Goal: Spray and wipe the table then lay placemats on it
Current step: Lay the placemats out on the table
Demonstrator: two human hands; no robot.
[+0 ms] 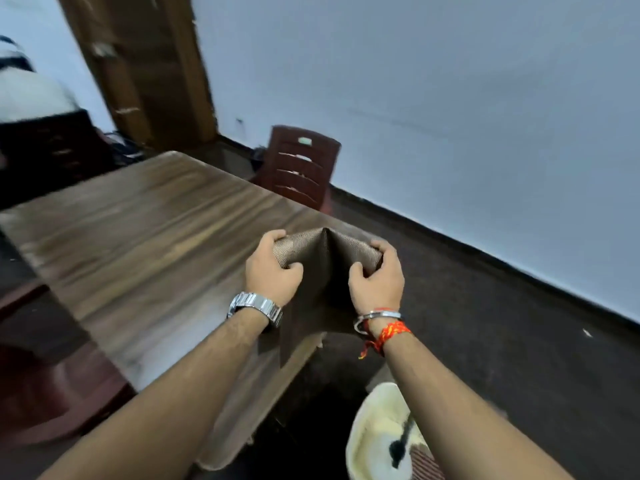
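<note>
A brown woven placemat is held up over the near right corner of the wooden table. It buckles into a ridge in the middle and its lower part hangs down past the table edge. My left hand grips its left upper edge, fingers curled over the top. My right hand grips its right upper edge the same way. The view is blurred by motion.
A dark red slatted chair stands at the table's far right side near the white wall. Another reddish chair sits at the left. A wooden door is at the back. Dark floor lies to the right.
</note>
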